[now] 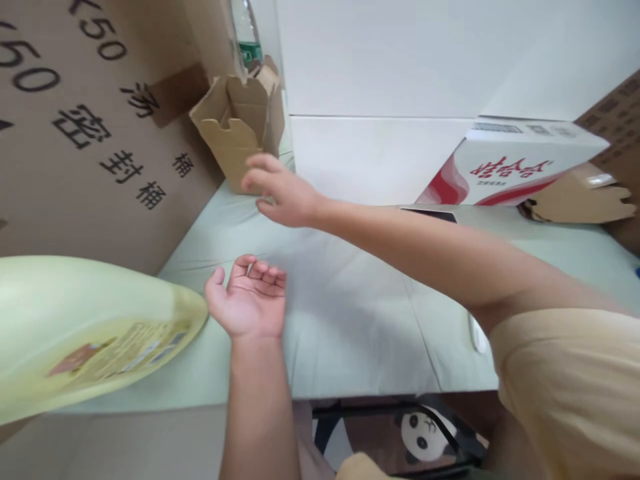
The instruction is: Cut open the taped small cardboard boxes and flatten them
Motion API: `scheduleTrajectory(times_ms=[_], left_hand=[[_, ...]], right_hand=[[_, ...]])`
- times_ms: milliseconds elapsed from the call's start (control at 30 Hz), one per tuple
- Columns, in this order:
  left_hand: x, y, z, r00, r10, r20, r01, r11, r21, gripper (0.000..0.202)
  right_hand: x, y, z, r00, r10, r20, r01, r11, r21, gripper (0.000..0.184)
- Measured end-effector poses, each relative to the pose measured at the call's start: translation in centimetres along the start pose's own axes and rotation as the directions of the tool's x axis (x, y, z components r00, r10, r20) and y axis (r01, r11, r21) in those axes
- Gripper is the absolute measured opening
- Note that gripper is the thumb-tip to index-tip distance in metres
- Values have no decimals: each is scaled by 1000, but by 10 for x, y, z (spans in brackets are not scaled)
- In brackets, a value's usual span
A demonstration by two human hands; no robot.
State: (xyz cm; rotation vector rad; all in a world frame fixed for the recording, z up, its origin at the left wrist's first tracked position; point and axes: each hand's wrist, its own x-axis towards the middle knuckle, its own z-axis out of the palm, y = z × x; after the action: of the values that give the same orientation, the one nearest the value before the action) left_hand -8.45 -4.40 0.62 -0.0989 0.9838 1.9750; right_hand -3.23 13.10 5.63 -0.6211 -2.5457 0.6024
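My right hand (283, 191) reaches across to the far left, its fingers loosely spread and nothing in them. Its fingertips overlap the front of a small brown cardboard box (235, 143) that stands with its top flaps up; whether they touch it I cannot tell. My left hand (250, 299) rests palm up over the pale green cloth (350, 333), fingers half curled and the palm bare. Close to its thumb is the narrow end of a large pale green plastic bottle or jug (100, 327) with a printed label.
A big carton with black print (100, 133) walls off the left. Behind the small box is a clear bottle with a green label (249, 50). At the back right lie a white and red carton (510, 163) and a brown cardboard piece (580, 200). A panda picture (427, 433) shows below the edge.
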Motion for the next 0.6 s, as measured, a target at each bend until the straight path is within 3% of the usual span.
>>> scheduleTrajectory(times_ms=[100,167,300,400,467,567,600], left_hand=[[3,10,-7,1000,-11,5,11,1000,-11,33],[4,12,-8,1000,-24,4,24,999,-21,34],[2,11,-6,999,-32,21,32,999,-24,35],[1,7,-6,1000,26,17,-26,1000,8,36],[3,5,-9,987,151,-48,-149,988,36,37],[5,6,-15,938,331,-102,-321,941,104,35],[6,6,-15,946,323,-30,-316,938,140,34]], right_hand=[[54,-2,3,983,162,-91,-173,975,-138,38],[78,5,4,961,262,-87,-275,940,-203,30],[92,14,5,946,323,-5,-313,913,-264,12],[75,3,5,952,305,-12,-298,919,-258,15],[51,-10,1,968,246,-40,-248,939,-238,16],[-10,-28,-15,989,127,-69,-138,973,-183,8],[-36,-32,-23,991,107,-82,-118,981,-152,11]])
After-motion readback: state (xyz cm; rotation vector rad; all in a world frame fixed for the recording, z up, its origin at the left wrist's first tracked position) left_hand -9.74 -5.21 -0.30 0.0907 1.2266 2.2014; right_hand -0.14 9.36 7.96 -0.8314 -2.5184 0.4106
